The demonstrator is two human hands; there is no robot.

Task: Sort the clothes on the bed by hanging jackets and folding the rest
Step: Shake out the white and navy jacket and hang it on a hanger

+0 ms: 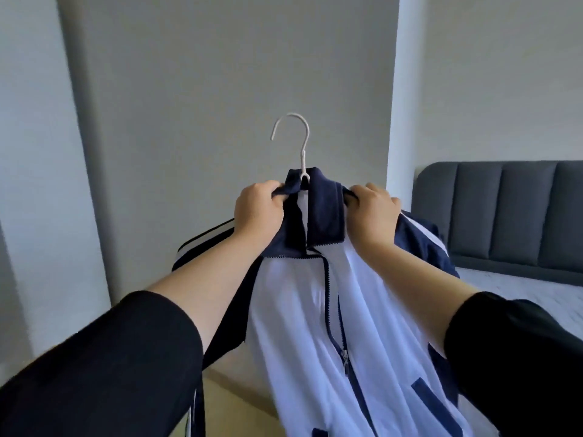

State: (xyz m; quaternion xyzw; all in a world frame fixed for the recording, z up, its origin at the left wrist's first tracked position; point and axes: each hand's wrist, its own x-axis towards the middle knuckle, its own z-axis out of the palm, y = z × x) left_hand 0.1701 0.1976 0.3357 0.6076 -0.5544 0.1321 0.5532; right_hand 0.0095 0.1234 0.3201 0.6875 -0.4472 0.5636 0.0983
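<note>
A white and navy zip jacket (299, 316) hangs in front of me on a white hanger (298, 143), whose hook rises above the navy collar. My left hand (257, 212) grips the left side of the collar. My right hand (370, 212) grips the right side of the collar. The zip is partly open below the collar. Both sleeves of the jacket trail down past my forearms, and the hanger's shoulders are hidden inside the cloth.
A grey wall (220, 89) stands straight ahead. The bed (536, 298) with a pale cover and a dark grey padded headboard (504, 212) lies at the right. A strip of light floor (233, 402) shows below the jacket.
</note>
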